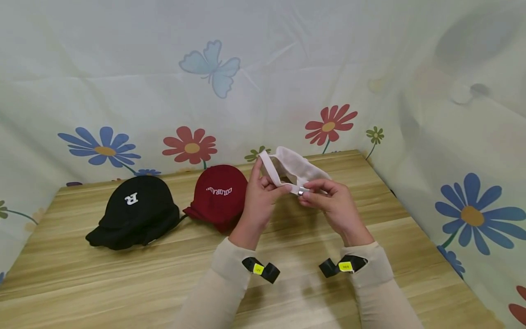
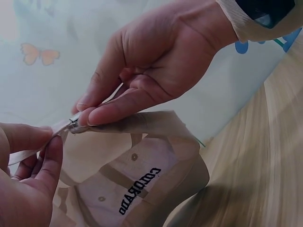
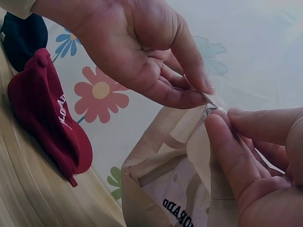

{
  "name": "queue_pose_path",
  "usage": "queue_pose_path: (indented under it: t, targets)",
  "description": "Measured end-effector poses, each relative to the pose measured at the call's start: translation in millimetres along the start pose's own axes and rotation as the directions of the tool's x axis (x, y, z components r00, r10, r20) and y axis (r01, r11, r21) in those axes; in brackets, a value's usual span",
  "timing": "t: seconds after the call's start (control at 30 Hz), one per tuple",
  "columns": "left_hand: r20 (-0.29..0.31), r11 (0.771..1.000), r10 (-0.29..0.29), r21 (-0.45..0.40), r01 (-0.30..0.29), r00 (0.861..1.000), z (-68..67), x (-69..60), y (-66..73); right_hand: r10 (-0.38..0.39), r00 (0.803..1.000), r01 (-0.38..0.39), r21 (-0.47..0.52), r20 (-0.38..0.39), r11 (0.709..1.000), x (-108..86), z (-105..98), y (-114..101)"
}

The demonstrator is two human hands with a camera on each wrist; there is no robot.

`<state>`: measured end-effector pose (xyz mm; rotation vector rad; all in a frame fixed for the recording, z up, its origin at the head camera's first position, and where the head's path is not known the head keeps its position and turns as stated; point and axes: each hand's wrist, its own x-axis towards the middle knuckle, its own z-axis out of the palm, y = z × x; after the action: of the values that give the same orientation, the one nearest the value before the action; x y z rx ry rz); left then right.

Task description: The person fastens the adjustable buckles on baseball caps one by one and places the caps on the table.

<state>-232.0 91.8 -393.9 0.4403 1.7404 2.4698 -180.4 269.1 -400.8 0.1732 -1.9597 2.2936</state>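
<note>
A pale beige cap [image 1: 306, 168] is held above the table, its inside and back strap turned toward me. Dark lettering shows through the inside of the cap [image 2: 137, 184] in the left wrist view. My left hand [image 1: 261, 196] pinches the strap between thumb and fingers. At the strap's small metal buckle [image 1: 303, 191], my right hand [image 1: 334, 203] pinches with thumb and forefinger. Both hands' fingertips are close together at the buckle [image 3: 209, 109] in the right wrist view. Part of the buckle is hidden by the fingers.
A dark red cap [image 1: 222, 194] with white lettering sits on the wooden table [image 1: 164, 278], left of my left hand. Farther left is a black cap [image 1: 137, 210] with a white letter R. A flower-printed curtain [image 1: 263, 91] stands behind and along both sides.
</note>
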Motion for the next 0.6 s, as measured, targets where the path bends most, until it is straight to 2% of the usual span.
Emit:
queue_pose_path:
  t: [0.37, 0.6]
  targets:
    - [-0.039, 1.0, -0.01, 0.012, 0.011, 0.999, 2.8, -0.2, -2.5, -0.018, 1.0, 0.018, 0.003, -0.003, 1.0, 0.3, 2.3, 2.0]
    - [-0.07, 0.999, 0.019, -0.04, -0.022, 0.997, 7.2, -1.7, -5.5, -0.032, 0.999, 0.032, 0.023, -0.01, 0.999, 0.2, 3.4, 3.4]
